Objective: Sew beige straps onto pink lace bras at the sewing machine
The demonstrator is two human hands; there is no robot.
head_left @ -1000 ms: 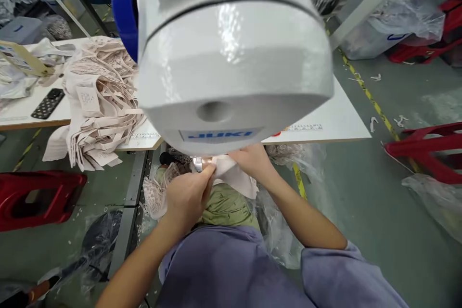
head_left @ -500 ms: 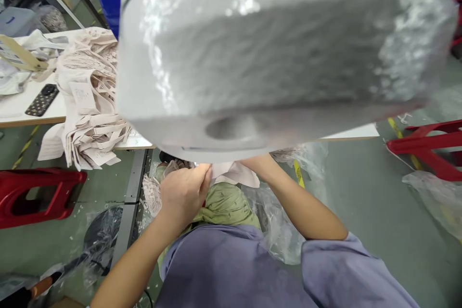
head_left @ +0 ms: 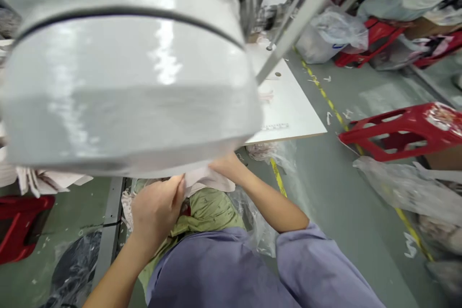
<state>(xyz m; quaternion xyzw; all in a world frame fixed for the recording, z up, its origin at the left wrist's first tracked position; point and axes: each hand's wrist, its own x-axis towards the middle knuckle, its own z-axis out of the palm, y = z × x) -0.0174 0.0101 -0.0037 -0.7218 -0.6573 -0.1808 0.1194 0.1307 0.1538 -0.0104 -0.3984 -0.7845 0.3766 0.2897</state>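
A large glossy grey-white sewing machine head fills the upper left of the head view, close to the camera. Just under its lower edge, my left hand pinches the edge of a pale pink piece of fabric between thumb and curled fingers. My right hand reaches in from the other side at the same fabric, its fingers hidden behind the machine head. Part of the fabric hangs over the green cloth on my lap. The needle area is out of sight behind the machine.
The white table extends right of the machine, with a grey pole crossing above it. Red stools stand on the right and at the left edge. Plastic bags lie on the floor. Pale fabric pieces hang at left.
My view has swung to the right, so the machine sits further left and more table and floor show on the right. Both hands stay at the fabric in much the same pose.
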